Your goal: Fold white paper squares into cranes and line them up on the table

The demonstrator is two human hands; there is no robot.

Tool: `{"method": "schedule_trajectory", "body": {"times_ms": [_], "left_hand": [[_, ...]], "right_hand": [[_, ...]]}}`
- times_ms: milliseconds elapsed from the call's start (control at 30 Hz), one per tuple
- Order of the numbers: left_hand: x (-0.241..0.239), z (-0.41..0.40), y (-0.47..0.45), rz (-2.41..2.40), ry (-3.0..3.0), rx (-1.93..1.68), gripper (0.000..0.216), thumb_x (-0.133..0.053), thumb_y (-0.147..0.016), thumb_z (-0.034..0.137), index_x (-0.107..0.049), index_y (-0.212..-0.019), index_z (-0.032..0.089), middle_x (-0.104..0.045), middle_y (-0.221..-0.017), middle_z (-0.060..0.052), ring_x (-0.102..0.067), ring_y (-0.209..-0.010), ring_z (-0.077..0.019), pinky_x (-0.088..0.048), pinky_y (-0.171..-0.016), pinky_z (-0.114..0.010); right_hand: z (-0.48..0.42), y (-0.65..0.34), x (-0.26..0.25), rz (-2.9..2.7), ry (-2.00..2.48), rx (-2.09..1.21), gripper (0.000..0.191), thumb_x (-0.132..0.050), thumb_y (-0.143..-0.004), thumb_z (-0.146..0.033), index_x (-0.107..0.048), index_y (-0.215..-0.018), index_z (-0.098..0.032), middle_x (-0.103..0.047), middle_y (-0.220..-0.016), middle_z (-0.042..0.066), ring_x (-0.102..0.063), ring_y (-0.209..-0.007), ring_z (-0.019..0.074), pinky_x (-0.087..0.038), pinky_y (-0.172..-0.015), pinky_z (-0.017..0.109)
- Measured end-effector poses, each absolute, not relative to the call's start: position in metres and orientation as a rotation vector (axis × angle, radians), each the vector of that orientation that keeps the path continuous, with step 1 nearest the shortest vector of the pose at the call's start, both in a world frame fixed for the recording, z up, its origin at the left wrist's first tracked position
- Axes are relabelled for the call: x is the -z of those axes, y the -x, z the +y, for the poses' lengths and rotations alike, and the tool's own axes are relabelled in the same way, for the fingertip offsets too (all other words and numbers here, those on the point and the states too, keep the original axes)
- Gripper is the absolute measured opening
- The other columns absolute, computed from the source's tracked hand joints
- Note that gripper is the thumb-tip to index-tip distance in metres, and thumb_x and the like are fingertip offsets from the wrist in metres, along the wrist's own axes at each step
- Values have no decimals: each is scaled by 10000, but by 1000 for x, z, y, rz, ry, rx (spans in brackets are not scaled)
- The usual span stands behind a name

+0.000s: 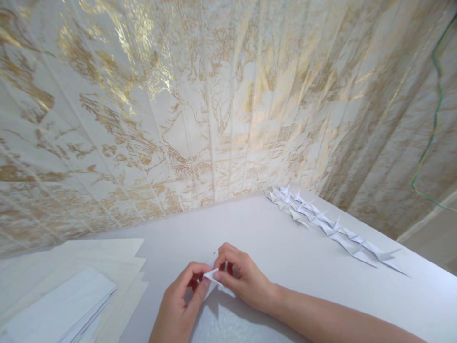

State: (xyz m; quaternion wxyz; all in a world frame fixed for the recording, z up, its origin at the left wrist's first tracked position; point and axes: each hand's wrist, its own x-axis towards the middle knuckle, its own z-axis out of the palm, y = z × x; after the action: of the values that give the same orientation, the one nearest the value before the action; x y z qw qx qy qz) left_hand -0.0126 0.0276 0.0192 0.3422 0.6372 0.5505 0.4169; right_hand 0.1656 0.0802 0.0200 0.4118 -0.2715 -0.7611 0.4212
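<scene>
A small folded paper piece, white and pointed, sits low in the middle of the view, held just above the tabletop. Only one triangular tip shows clearly; the rest is covered by fingers, so its full shape cannot be made out. The left hand comes up from 6 o'clock and pinches the piece from the 8 o'clock side with thumb and forefinger; its wrist is cut off by the bottom edge. The right hand is closed on the piece from the 3 o'clock side, fingertips curled over the top, and its forearm runs off toward 4 o'clock and out of the corner of the view. The two hands touch at the paper.

At 9 o'clock from the hands, well apart, lies a stack of paper sheets on wider cream sheets, both cut off by the left and bottom edges. At 2 o'clock a row of folded paper shapes lies on the tabletop, overlapping one another in a line from the wall toward the right edge; how many there are is hard to count. Behind everything rises a wall with a white and gold pattern. At the far right a thin green wire hangs down it.
</scene>
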Motion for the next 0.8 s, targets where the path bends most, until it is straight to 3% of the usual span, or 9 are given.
{"method": "schedule_trajectory", "body": {"times_ms": [100, 333, 467, 633, 800], "left_hand": [[-18, 27, 13, 1449, -1643, -1100, 239, -550, -878, 475, -642, -922, 258, -690, -829, 17, -644, -796, -189, -477, -758, -257], [-16, 28, 11, 1456, -1616, -1124, 276, -550, -876, 502, -630, -945, 247, -659, -793, 23, -623, -770, -179, -470, -736, -248], [-19, 27, 10, 1428, -1579, -1085, 277, -538, -892, 492, -622, -973, 240, -662, -811, 24, -622, -789, -175, -453, -744, -251], [-17, 28, 12, 1425, -1577, -1084, 293, -541, -889, 491, -635, -993, 233, -659, -804, 26, -622, -792, -177, -449, -748, -249], [-15, 30, 12, 1414, -1560, -1109, 293, -542, -883, 493, -641, -990, 239, -666, -799, 30, -622, -775, -173, -448, -725, -241]], "right_hand": [[80, -166, -20, -1898, 694, -1069, 151, -629, -896, -334, -632, -848, -191, -536, -1023, 57, -528, -812, 147, -421, -673, 248], [78, -166, -23, -1841, 737, -1022, 84, -608, -886, -217, -635, -809, -196, -524, -1096, 71, -517, -991, 201, -419, -811, 306], [78, -167, -23, -1844, 711, -1041, 139, -545, -906, -172, -620, -793, -198, -537, -1089, 67, -517, -1023, 202, -407, -844, 315], [79, -166, -24, -1854, 714, -1083, 83, -600, -855, -128, -627, -811, -193, -539, -1104, 69, -518, -1012, 196, -410, -802, 291], [80, -165, -22, -1893, 700, -1059, 82, -624, -845, -113, -632, -819, -190, -552, -1086, 59, -514, -1040, 195, -388, -868, 312]]}}
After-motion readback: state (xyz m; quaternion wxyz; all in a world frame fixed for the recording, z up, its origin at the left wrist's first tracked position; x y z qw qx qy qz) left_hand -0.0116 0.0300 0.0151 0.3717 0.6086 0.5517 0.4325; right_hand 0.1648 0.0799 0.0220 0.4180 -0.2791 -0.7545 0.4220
